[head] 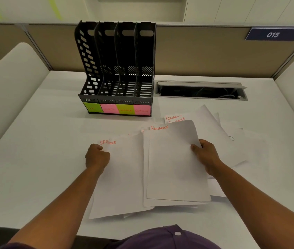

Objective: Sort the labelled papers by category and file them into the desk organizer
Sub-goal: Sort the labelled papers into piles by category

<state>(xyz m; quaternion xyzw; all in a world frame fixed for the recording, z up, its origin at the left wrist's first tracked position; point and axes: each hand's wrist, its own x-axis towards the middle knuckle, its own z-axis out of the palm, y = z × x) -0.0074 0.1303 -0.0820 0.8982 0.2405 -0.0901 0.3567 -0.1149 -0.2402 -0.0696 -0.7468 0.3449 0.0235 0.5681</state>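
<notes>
Head cam: right hand [207, 155] pinches the right edge of a white "FINANCE" sheet [174, 159] at about 5 o'clock from the black desk organizer [117, 69]. Left hand [97, 156] is curled, knuckles up, gripping the top-left corner of another sheet [121, 177] at 9 o'clock from the first, its red label partly covered.

Matt papers [176, 164], perforated plastic organizer [117, 69]

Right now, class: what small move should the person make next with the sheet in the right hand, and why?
Probably lift the FINANCE sheet, gripped at its edge by the right hand, toward the organizer slot behind the FINANCE label. The slots look empty, and the words match.
</notes>
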